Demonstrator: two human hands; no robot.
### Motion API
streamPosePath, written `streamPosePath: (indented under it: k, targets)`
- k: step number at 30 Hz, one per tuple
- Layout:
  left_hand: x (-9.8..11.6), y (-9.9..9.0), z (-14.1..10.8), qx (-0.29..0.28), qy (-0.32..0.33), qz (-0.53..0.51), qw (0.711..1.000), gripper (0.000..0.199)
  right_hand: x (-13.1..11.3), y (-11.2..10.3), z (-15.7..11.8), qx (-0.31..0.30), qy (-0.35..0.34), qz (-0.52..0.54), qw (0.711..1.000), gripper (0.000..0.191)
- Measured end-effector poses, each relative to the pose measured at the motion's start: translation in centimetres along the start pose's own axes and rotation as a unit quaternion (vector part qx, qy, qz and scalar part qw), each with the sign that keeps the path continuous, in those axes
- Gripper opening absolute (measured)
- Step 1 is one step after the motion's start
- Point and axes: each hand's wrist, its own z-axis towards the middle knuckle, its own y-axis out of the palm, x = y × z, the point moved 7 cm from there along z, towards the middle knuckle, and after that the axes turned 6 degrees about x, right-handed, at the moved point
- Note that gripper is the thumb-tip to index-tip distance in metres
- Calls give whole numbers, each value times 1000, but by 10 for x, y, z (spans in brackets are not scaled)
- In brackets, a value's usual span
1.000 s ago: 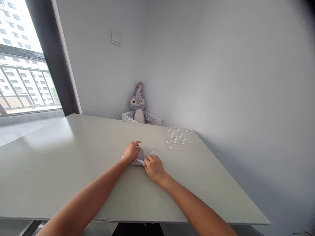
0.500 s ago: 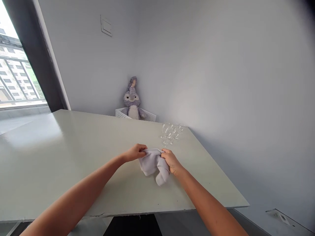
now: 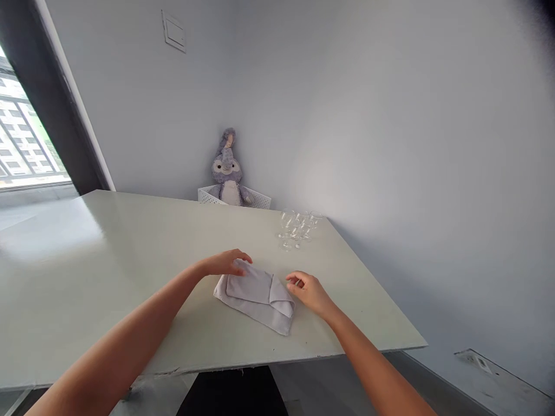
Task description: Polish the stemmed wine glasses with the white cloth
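A pale grey-lilac cloth lies on the table near its front edge, roughly folded, with its right corner turned over. My left hand rests at the cloth's upper left edge, its thumb and fingers apart. Just off the cloth's right side is my right hand, fingers curved and parted, holding nothing. Several clear stemmed glasses stand together beyond the cloth, toward the table's far right corner.
The pale table stretches far to the left. Behind its far edge, a plush toy sits in a white perforated basket. A wall runs along the right, and a window is at the left.
The cloth, held up bunched between both hands before, now lies spread flatter on the table. Both hands have let go, and my right hand is apart from it. The view has shifted slightly.
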Motion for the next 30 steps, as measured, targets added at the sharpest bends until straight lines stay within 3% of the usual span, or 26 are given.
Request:
streamPosePath:
  k: [5,7,11,17,20,22,25,28,30]
  targets:
    - [16,-13,-9,18,41,103,994,30,-40,26,-27,-35,-156,-84,983,34]
    - [26,-6,-13,-23,56,123,991,27,-42,36,-28,-39,-169,-113,978,39]
    - [31,21,-20,-131,54,168,976,29,-33,44,-17,-25,-141,-99,985,33]
    - [23,31,-14,-111,71,196,972,17,11,11,-6,56,-9,20,998,26]
    - [22,29,-12,-102,85,185,974,17,39,-10,-9,80,47,-41,995,27]
    - [21,26,-11,-90,74,166,979,17,40,-19,-13,94,10,-125,988,37]
    - [18,21,-11,-74,41,123,989,17,17,-12,-22,74,-138,-189,969,56]
    - [17,17,-11,-56,36,98,993,14,-4,0,-31,45,-229,-157,960,46]
    - [18,13,-8,-29,42,96,994,14,-7,1,-30,44,-218,-84,971,30]
